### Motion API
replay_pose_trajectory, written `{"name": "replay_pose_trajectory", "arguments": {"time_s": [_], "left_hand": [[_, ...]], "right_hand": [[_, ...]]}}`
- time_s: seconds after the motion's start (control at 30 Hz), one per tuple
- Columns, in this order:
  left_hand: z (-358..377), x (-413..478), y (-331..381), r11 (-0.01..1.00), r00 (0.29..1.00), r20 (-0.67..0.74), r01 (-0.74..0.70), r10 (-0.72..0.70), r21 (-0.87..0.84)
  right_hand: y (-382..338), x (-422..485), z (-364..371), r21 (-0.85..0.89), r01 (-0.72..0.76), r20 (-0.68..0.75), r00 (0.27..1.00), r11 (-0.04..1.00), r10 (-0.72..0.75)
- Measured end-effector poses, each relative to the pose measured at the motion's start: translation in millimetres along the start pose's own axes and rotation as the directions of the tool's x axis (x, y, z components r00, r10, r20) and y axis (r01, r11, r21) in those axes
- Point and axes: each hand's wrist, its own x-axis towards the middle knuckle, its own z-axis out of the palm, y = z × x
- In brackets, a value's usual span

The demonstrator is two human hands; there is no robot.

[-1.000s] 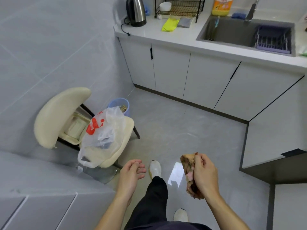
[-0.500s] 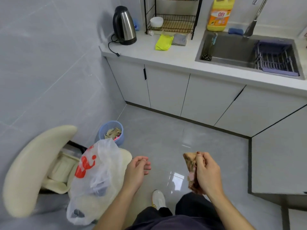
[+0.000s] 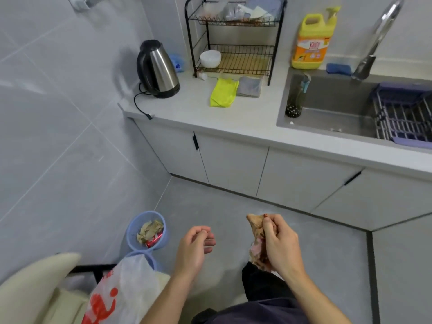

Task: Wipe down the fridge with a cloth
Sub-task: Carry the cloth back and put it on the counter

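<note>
The person stands on the kitchen floor facing the tabletop [image 3: 245,118], and no fridge shows anywhere from here. The right hand [image 3: 280,244] is clenched around a bunched brown-and-pink cloth [image 3: 255,226], held at waist height over the floor, well short of the cabinets. The left hand [image 3: 195,246] hangs beside it with loosely curled fingers, grasping nothing. On the tabletop sit a steel kettle [image 3: 159,69] and a yellow rag [image 3: 223,94], with the sink [image 3: 327,118] to the right. A blue waste basket [image 3: 129,231] stands on the floor by the wall. As I read it, the cloth is in hand but nothing shows whether any wiping is done. Reaching the fridge and wiping its surfaces seems to be all that's left.
</note>
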Motion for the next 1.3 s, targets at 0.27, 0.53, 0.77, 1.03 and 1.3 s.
{"name": "replay_pose_trajectory", "arguments": {"time_s": [0.27, 0.53, 0.77, 1.03, 1.3], "left_hand": [[46, 93, 117, 0.997, 0.997, 0.042, -0.069, 0.071, -0.044], [53, 183, 201, 0.954, 0.894, 0.402, -0.269, 0.197, 0.129], [32, 282, 261, 0.957, 0.845, 0.498, -0.275, 0.195, 0.093], [23, 361, 325, 0.887, 0.811, 0.489, -0.437, 0.32, 0.145], [27, 412, 347, 0.872, 0.886, 0.372, -0.394, 0.277, 0.29]], "right_hand": [[-76, 135, 10, -0.14, 0.111, 0.167, 0.982, 0.984, -0.087], [-128, 228, 58, -0.079, 0.104, 0.138, 0.986, 0.991, -0.093], [-173, 291, 115, -0.014, 0.037, 0.034, 0.999, 0.999, -0.036], [-193, 342, 130, 0.379, -0.118, -0.18, 0.964, 0.918, 0.198], [-196, 388, 80, 0.184, -0.051, -0.495, 0.858, 0.982, 0.138]]}}
